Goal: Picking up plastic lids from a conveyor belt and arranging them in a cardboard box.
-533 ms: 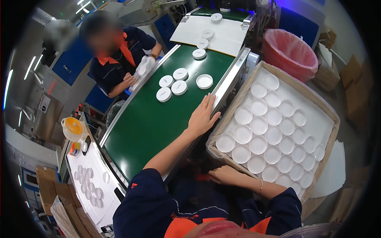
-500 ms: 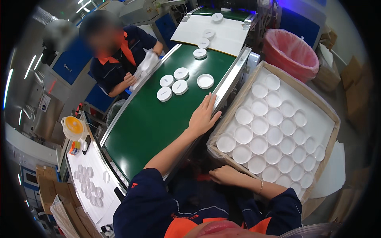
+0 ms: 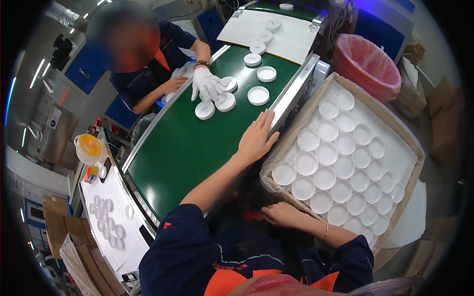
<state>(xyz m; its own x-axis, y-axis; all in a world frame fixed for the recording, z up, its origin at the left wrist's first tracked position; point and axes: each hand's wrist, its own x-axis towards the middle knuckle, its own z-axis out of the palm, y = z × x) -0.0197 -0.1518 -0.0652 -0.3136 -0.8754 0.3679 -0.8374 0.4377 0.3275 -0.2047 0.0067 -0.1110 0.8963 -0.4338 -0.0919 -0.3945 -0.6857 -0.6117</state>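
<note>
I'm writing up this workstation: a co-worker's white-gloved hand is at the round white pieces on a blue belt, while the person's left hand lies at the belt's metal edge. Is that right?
Not quite: the head view shows the belt is green, not blue. The co-worker's white-gloved hand is at the round white pieces, and the person's left hand lies at the metal edge.

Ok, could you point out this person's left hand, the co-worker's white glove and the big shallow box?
Left hand (image 3: pixel 254 140), head view: back of the hand.
White glove (image 3: pixel 209 85), head view: back of the glove.
Shallow box (image 3: pixel 401 159), head view: bare white lining.
</note>
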